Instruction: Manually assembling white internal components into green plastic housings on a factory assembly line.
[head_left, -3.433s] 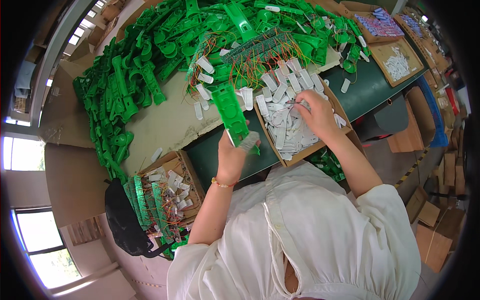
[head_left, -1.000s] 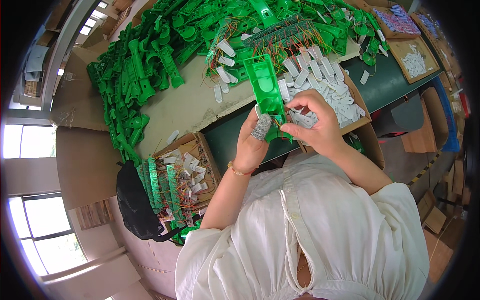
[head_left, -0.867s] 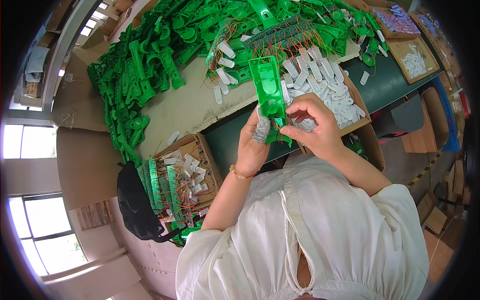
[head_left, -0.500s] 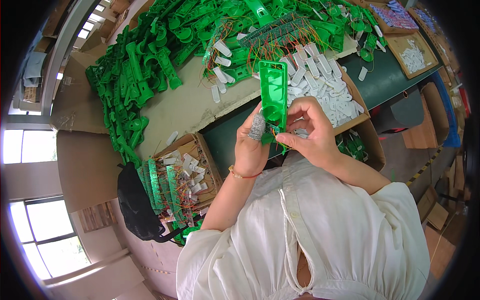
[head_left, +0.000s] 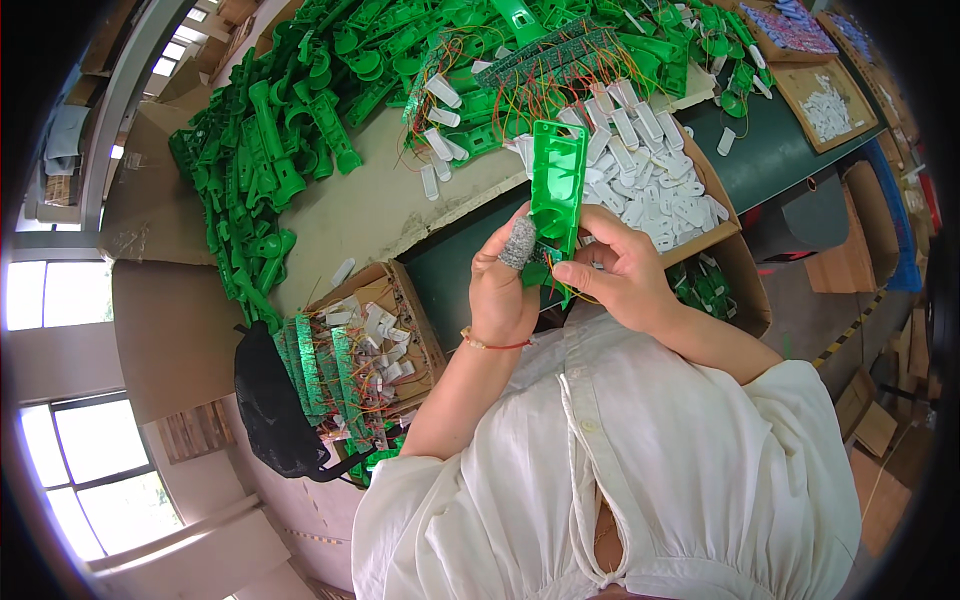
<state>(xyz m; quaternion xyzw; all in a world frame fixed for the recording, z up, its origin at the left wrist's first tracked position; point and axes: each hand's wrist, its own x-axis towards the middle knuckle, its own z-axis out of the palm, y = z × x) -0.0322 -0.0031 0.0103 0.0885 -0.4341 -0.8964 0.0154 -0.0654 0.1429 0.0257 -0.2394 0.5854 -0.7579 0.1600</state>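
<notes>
My left hand [head_left: 503,290] grips the lower end of a long green plastic housing [head_left: 556,183], held upright over the dark green table; a grey fabric cot covers its thumb. My right hand [head_left: 615,270] pinches small parts and thin coloured wires at the housing's lower end, fingers closed on them. Just behind the housing lies a cardboard box of white plastic pieces [head_left: 655,205].
A heap of green plastic housings [head_left: 285,150] covers the cardboard sheet [head_left: 375,215] at the far left. A wired circuit strip [head_left: 560,55] lies at the back. A carton of wired strips [head_left: 355,350] and a black bag [head_left: 275,405] stand at my left. Trays [head_left: 825,100] sit far right.
My right hand left the box of white pieces and came to the housing's lower end. The housing has been raised from tilted to nearly upright in front of me.
</notes>
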